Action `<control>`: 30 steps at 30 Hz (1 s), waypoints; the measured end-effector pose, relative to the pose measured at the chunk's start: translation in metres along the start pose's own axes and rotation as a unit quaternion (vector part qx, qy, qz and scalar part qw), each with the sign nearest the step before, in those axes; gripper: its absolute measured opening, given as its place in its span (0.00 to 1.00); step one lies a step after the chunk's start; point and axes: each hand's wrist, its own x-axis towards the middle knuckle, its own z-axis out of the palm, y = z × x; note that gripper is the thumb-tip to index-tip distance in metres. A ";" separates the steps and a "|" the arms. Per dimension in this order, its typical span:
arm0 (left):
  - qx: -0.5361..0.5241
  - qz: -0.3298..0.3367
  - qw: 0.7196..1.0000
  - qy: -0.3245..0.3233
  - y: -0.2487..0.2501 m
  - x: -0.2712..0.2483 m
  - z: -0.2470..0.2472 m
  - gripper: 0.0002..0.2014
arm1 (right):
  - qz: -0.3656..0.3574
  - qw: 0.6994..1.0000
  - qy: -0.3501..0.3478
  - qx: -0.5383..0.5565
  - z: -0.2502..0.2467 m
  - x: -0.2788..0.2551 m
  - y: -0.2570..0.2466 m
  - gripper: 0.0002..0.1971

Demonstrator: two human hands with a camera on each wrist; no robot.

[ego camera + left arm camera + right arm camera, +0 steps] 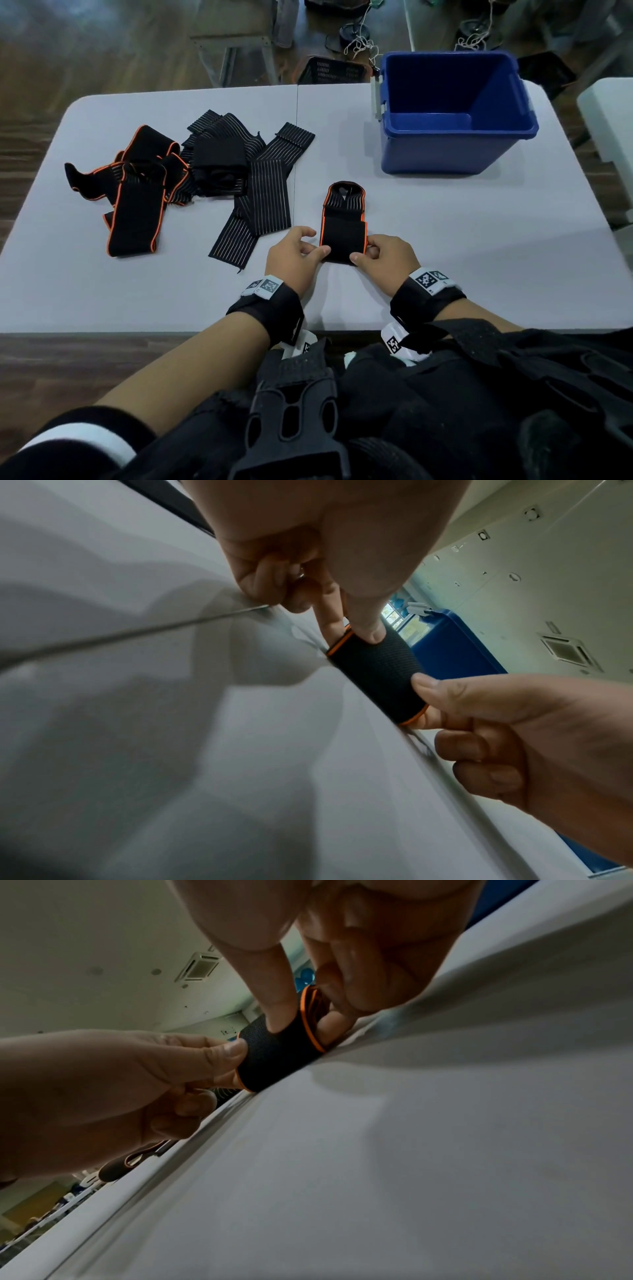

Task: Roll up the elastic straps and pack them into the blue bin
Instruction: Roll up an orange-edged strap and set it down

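Note:
A black elastic strap with orange edging [343, 236] lies on the white table [445, 240] in front of me, its near end rolled into a thick fold [377, 669]. My left hand [301, 255] pinches the roll's left edge between thumb and fingers. My right hand [380, 253] pinches its right edge [284, 1047] the same way. The strap's far end [342, 195] stretches flat away from me. The blue bin [452, 113] stands empty at the table's back right, well beyond both hands.
A loose heap of straps lies on the left half of the table: orange-edged ones [137, 198] and striped black ones [250, 178]. A seam [296, 154] splits the tabletop. A black basket [329, 70] and cables sit on the floor behind.

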 end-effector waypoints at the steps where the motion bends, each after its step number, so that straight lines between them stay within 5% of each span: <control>1: 0.004 0.001 1.000 0.001 0.001 0.001 0.000 0.15 | 0.001 1.000 0.005 0.007 0.000 0.001 0.000 0.10; 12: 0.066 0.048 0.997 0.013 0.027 0.021 0.011 0.11 | 0.049 0.991 0.093 0.085 -0.008 0.017 -0.004 0.12; 30: 0.054 0.065 0.991 -0.105 0.076 0.008 0.070 0.18 | 0.085 0.973 0.166 0.133 -0.076 -0.015 0.059 0.15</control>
